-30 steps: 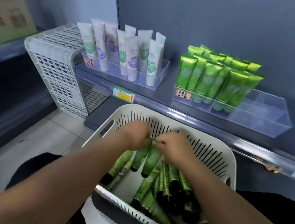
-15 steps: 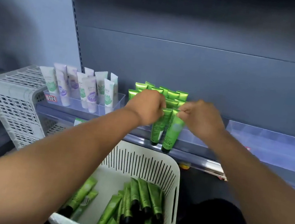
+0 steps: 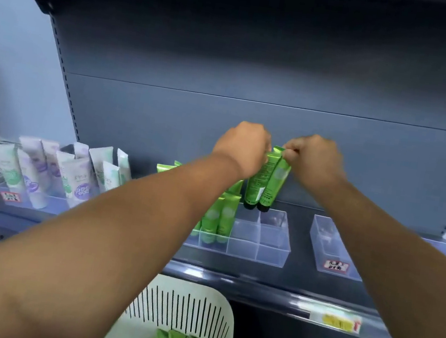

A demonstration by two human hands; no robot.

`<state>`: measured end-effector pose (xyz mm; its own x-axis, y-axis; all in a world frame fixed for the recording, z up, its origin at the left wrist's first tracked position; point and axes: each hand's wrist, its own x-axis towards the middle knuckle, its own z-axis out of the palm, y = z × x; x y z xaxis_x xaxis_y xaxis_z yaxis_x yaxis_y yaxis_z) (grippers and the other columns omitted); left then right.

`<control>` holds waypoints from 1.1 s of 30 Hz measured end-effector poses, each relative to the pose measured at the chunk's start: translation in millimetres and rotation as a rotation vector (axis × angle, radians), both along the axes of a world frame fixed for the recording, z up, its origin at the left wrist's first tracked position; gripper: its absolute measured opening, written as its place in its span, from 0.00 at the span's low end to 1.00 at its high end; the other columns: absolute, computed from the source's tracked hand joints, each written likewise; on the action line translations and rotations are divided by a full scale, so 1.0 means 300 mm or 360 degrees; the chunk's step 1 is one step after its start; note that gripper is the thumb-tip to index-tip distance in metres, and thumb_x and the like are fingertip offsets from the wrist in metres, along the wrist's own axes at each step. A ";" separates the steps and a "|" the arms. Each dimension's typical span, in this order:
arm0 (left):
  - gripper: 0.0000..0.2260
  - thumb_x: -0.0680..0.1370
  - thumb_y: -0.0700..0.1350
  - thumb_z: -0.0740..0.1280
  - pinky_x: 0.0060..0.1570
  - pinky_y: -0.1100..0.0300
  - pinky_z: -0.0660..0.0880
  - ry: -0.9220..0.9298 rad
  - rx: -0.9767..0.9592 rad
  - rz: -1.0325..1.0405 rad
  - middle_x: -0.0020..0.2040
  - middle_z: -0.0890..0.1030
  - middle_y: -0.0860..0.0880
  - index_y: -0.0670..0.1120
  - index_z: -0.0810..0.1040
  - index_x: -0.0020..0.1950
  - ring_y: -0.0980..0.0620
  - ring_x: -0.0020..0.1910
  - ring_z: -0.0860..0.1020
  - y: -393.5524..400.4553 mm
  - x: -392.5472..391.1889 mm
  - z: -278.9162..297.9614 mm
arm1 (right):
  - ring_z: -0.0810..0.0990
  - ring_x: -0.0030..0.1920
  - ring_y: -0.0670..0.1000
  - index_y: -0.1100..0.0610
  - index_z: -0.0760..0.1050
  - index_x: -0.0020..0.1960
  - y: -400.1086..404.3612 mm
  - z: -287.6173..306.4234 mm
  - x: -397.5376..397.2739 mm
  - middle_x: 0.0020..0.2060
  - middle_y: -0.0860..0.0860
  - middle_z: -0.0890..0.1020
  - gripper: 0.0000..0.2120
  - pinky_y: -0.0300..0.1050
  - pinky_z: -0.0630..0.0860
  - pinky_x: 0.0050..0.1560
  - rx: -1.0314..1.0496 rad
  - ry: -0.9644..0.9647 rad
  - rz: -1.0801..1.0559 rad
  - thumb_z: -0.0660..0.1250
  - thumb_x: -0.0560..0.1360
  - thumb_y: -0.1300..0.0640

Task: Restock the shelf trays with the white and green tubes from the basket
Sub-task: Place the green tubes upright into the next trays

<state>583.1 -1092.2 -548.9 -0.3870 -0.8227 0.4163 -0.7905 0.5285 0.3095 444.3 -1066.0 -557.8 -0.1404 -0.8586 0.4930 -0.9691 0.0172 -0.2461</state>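
— Fingers point(image 3: 290, 152) of both hands?
— Pinched on the crimped tops of two green tubes point(image 3: 267, 180): left hand point(image 3: 240, 148) on one, right hand point(image 3: 314, 160) on the other.
— Tubes where?
— Hanging caps-down just above the rear cells of the clear tray point(image 3: 259, 245) on the shelf point(image 3: 271, 287). More green ones in the white basket point(image 3: 183, 300) below.

On the shelf point(image 3: 272, 279), I see one tray point(image 3: 48, 203) of standing tubes point(image 3: 77, 177) toward the left edge, a divided tray point(image 3: 260, 241) at centre with tubes point(image 3: 222, 217) in its left compartments, another tray point(image 3: 330, 252) to the right. The basket point(image 3: 195, 316) sits below the front edge.
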 end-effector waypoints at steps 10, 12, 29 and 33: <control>0.11 0.76 0.43 0.67 0.57 0.52 0.75 -0.0209 0.0209 0.0078 0.58 0.80 0.43 0.48 0.80 0.58 0.40 0.58 0.77 -0.176 -0.062 -0.132 | 0.79 0.51 0.60 0.57 0.82 0.48 -0.215 -0.139 -0.052 0.47 0.57 0.83 0.08 0.48 0.76 0.51 0.0196 -0.0052 0.0197 0.63 0.77 0.59; 0.12 0.76 0.43 0.66 0.59 0.51 0.74 -0.0264 0.0217 0.0072 0.58 0.79 0.42 0.48 0.80 0.59 0.40 0.60 0.75 -0.199 -0.071 -0.160 | 0.77 0.45 0.59 0.54 0.79 0.39 -0.242 -0.166 -0.057 0.42 0.57 0.81 0.10 0.44 0.72 0.45 0.0287 -0.0059 0.0208 0.63 0.77 0.59; 0.13 0.77 0.45 0.63 0.59 0.55 0.68 -0.0463 0.0003 0.0049 0.59 0.77 0.45 0.46 0.77 0.62 0.44 0.64 0.67 -0.192 -0.033 -0.202 | 0.75 0.59 0.59 0.57 0.73 0.56 -0.208 -0.204 -0.001 0.56 0.56 0.79 0.11 0.49 0.72 0.53 0.0510 0.0057 0.0182 0.55 0.81 0.54; 0.21 0.78 0.50 0.64 0.67 0.55 0.63 -0.0456 -0.0013 0.0063 0.66 0.72 0.45 0.46 0.69 0.69 0.45 0.68 0.66 -0.131 0.030 -0.178 | 0.58 0.76 0.55 0.58 0.54 0.77 -0.139 -0.184 0.060 0.76 0.55 0.60 0.27 0.49 0.57 0.74 0.0533 0.0163 0.0210 0.54 0.81 0.49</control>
<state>592.2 -1131.5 -602.3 -0.4576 -0.8365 0.3014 -0.8652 0.4971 0.0661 462.1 -1107.7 -612.9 0.0175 -0.9821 0.1878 -0.9876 -0.0463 -0.1499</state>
